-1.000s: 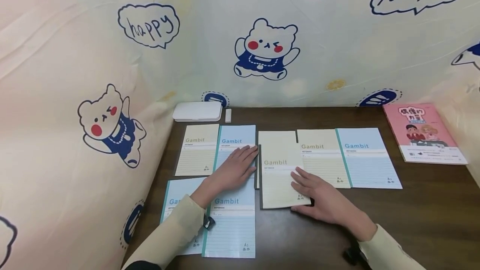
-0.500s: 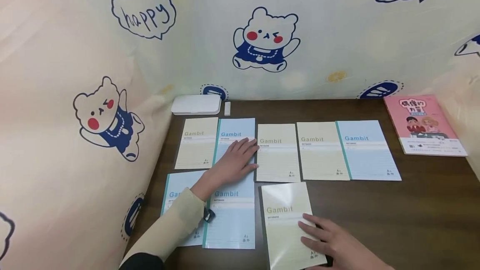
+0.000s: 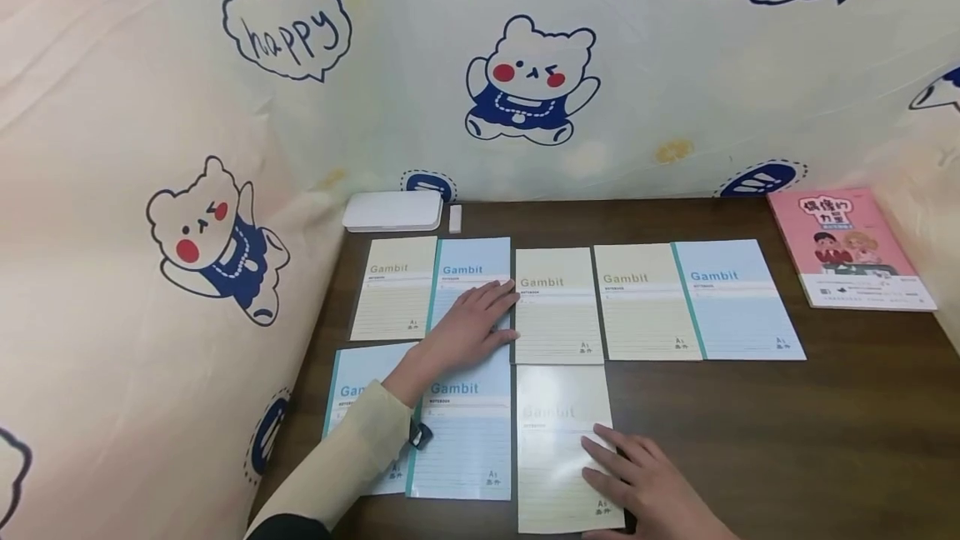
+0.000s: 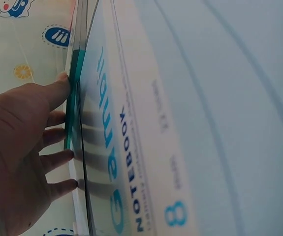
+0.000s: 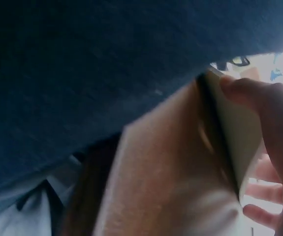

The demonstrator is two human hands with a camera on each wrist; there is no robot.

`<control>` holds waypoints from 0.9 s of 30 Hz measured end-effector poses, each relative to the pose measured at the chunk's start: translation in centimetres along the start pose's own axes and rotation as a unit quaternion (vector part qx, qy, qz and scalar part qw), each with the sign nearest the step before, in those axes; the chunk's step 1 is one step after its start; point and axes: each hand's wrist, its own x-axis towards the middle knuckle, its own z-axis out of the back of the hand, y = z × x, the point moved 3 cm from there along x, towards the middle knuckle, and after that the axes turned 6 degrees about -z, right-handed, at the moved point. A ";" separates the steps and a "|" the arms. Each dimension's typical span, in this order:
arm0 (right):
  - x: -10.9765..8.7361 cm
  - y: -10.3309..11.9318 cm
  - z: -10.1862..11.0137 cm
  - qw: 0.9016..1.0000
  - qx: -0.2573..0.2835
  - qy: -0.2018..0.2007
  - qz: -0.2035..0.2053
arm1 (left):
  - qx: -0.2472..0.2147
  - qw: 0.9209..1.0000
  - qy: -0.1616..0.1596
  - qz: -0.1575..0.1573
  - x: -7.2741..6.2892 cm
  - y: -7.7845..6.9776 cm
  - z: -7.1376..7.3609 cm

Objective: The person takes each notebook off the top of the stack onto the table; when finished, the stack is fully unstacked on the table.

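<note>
In the head view my left hand lies spread across a blue Gambit notebook in the back row. Its fingertips reach the left edge of a cream notebook beside it. My right hand rests on another cream notebook in the front row. Its fingers extend over the glossy cover, and the thumb is by the lower edge. This notebook's top edge meets the bottom of the cream one behind. The left wrist view shows straight fingers over a blue notebook; in the right wrist view thumb and fingers touch the cream one.
Further left are a cream notebook and two blue ones, one in front. A cream notebook and a blue notebook lie to the right. Behind are a white case, a small white block and a pink book.
My right hand has drawn the cream notebook toward me, off the back-row ones, and straightened it from a slight tilt. My left hand stays in place.
</note>
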 end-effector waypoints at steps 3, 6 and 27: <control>0.0 -0.2 -0.3 1.000 -0.012 -0.009 0.011 | 0.007 1.000 -0.001 0.000 0.1 0.1 -0.1; 0.5 -0.6 0.1 0.999 0.011 0.033 -0.027 | 0.007 1.000 0.001 0.000 0.0 0.0 -0.1; 11.8 -10.1 -0.4 0.989 0.022 0.099 -0.104 | 0.017 1.000 -0.004 0.017 -0.4 -0.2 0.2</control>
